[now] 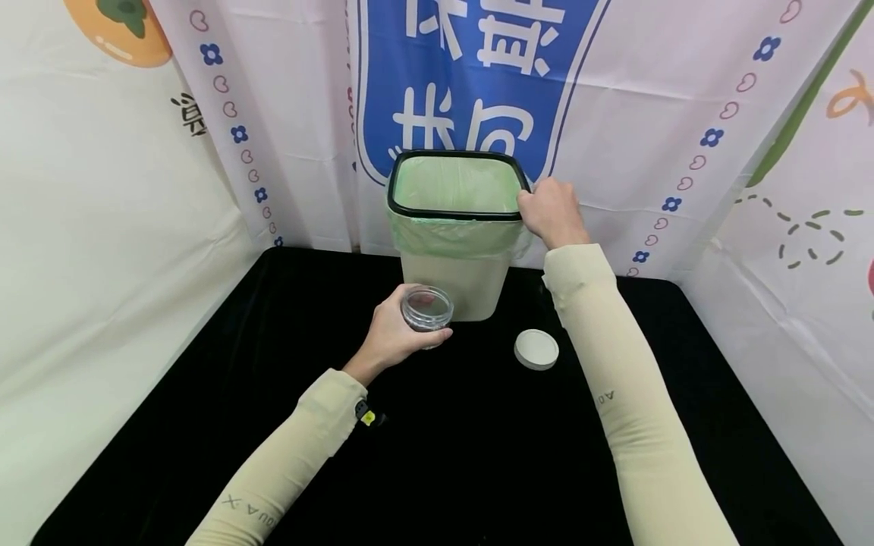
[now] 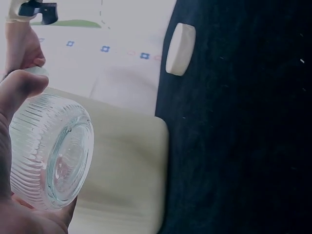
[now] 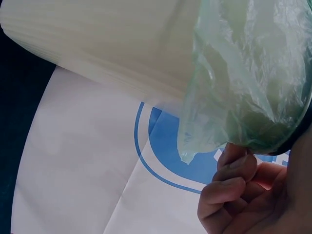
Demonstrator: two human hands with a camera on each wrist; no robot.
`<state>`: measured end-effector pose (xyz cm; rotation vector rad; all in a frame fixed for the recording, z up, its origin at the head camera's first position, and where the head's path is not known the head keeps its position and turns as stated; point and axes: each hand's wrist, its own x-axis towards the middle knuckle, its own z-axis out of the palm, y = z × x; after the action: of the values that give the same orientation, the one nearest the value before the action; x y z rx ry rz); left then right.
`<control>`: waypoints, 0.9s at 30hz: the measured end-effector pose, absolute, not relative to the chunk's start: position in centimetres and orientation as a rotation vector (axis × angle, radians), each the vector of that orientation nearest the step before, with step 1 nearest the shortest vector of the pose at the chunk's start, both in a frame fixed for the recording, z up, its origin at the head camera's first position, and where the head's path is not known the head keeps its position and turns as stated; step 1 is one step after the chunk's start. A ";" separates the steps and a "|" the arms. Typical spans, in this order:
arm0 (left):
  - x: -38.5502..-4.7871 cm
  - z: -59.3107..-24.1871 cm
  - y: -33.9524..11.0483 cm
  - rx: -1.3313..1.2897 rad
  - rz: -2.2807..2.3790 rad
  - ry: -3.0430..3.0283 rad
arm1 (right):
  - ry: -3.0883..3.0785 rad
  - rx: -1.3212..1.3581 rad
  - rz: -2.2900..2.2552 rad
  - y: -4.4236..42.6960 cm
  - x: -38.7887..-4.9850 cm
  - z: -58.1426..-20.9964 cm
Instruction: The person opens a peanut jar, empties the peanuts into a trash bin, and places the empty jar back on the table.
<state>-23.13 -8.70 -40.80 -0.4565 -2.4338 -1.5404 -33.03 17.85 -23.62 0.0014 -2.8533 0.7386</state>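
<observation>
A clear glass jar [image 1: 427,309] with ribbed sides, its mouth uncovered, is held in my left hand [image 1: 391,334] in front of the trash can. In the left wrist view, fingers and thumb wrap round the jar [image 2: 51,151], whose base faces the camera. The pale trash can [image 1: 456,280] has a black rim and a green plastic bag [image 1: 451,236] folded over it. My right hand [image 1: 554,214] grips the right side of that rim. Curled fingers [image 3: 229,190] show beside the bag's edge in the right wrist view; the thumb is hard to make out there.
On the black tabletop [image 1: 451,455] a round white lid [image 1: 536,349] lies right of the trash can, near my right forearm. Behind the trash can hangs a white cloth backdrop [image 1: 300,91] with a blue printed panel. Similar printed sheets enclose both sides.
</observation>
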 end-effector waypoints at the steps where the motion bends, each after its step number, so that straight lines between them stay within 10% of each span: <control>1: -23.1 -41.0 -8.7 -0.449 -1.533 -2.441 | -2.852 0.002 0.739 17.8 -33.0 -23.7; 27: -23.7 -43.5 -8.3 -0.402 -1.632 -2.614 | -2.850 0.004 0.729 17.8 -32.8 -23.6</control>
<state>-23.73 -8.32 -43.54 -0.4025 -2.6136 -1.6318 -32.81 17.77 -23.61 0.0042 -2.8496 0.7291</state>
